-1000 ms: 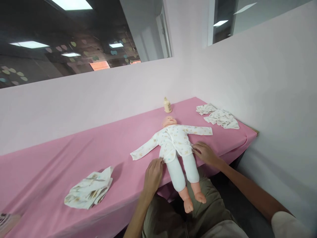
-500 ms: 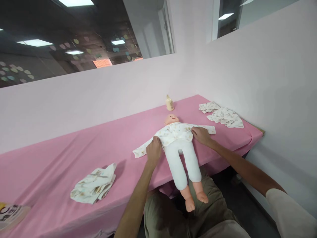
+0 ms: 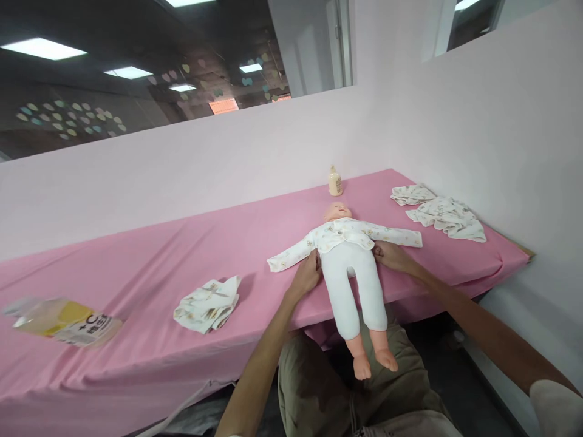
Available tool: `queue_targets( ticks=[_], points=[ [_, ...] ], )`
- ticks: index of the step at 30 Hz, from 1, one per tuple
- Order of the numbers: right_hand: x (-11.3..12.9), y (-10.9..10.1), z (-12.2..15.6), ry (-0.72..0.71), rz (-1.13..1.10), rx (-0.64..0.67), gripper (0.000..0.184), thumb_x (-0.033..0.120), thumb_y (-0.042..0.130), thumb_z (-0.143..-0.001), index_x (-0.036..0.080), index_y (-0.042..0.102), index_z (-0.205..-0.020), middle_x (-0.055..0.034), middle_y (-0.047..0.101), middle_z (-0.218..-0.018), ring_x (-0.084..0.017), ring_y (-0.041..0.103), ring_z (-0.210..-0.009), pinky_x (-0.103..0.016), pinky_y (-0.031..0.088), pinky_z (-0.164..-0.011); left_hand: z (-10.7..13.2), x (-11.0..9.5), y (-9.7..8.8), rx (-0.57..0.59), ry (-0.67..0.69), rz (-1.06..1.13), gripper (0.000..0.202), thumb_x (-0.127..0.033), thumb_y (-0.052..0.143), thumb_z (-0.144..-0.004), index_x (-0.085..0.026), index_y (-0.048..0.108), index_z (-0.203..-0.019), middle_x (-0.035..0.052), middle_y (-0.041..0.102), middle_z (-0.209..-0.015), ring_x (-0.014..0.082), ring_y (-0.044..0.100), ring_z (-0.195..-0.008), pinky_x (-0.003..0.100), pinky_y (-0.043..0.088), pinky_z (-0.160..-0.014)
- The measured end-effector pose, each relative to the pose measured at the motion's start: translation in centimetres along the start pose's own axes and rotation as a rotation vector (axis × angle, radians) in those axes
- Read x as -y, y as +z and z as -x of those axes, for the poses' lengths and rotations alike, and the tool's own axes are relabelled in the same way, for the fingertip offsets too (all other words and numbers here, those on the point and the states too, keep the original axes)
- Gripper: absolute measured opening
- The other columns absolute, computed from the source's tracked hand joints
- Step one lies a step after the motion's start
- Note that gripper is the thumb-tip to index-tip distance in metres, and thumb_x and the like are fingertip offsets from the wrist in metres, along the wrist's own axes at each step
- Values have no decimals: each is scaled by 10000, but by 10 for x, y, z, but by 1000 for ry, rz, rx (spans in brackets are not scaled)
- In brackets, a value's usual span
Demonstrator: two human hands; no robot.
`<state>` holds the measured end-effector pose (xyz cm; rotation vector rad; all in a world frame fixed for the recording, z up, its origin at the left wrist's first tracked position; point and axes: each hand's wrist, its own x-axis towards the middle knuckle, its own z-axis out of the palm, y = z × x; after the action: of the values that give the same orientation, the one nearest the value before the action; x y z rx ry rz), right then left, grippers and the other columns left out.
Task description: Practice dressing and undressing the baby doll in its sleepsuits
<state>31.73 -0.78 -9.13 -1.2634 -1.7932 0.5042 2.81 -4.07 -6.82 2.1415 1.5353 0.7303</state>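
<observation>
A baby doll (image 3: 339,211) lies on its back on a pink-covered table, its legs hanging over the front edge. It wears a white patterned baby shirt (image 3: 342,233) with the sleeves spread, and white trousers (image 3: 334,285). My left hand (image 3: 308,274) is closed at the shirt's lower edge, beside the doll's waist. On the opposite side, my right hand (image 3: 390,255) is closed at the shirt's hem, its fingertips partly hidden against the doll's side. The bare feet (image 3: 386,359) hang above my lap.
A folded patterned cloth (image 3: 208,305) lies left of the doll. Farther left, a clear bottle with a yellow label (image 3: 84,321) rests on its side. A cream pump bottle (image 3: 335,182) stands behind the head. Patterned baby clothes (image 3: 449,217) lie at the right, near the wall.
The view has swung left, bringing the lying bottle fully into sight. Both hands have slid from the shirt's front sides down toward the doll's waist.
</observation>
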Motion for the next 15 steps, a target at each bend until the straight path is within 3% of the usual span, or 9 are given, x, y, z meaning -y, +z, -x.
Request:
queue_targets(
  ticks=[3, 4, 7, 10, 15],
  points=[
    [7, -1, -10, -49, 190, 291, 213, 158, 461, -849, 169, 595, -683, -13, 615, -665, -116, 488, -582, -294, 322, -568, -5, 0, 5, -37, -15, -137, 308, -154, 442, -846, -152, 457, -1153, 96, 656, -927, 212, 579, -790, 312, 435, -675],
    [10, -1, -13, -37, 290, 306, 221, 146, 445, -860, 159, 608, -712, -33, 640, -712, -129, 518, -625, -297, 328, -592, -8, -1, 6, -44, -22, -199, 324, -137, 429, -846, -144, 440, -1170, 100, 655, -913, 216, 579, -788, 313, 426, -674],
    [19, 1, -22, 38, 543, 260, 196, 114, 442, -874, 130, 637, -866, -108, 694, -902, -198, 601, -793, -306, 345, -661, -20, -3, 7, -65, -78, -414, 375, -69, 377, -841, -122, 416, -1211, 112, 655, -890, 230, 591, -789, 324, 410, -698],
    [22, 5, -30, 97, 611, 214, 256, 101, 404, -892, 107, 610, -1042, -163, 689, -1027, -255, 626, -900, -314, 353, -691, -33, -4, 6, -89, -150, -538, 380, -26, 316, -852, -111, 439, -1201, 132, 661, -924, 243, 614, -810, 331, 400, -709],
    [19, 10, -47, 212, 683, 157, 292, 207, 350, -947, 148, 623, -1032, -142, 698, -1014, -277, 643, -917, -315, 363, -673, -49, 1, 6, -130, -215, -531, 381, -88, 317, -892, -121, 428, -1254, 127, 677, -937, 258, 631, -833, 331, 397, -691]
  ],
)
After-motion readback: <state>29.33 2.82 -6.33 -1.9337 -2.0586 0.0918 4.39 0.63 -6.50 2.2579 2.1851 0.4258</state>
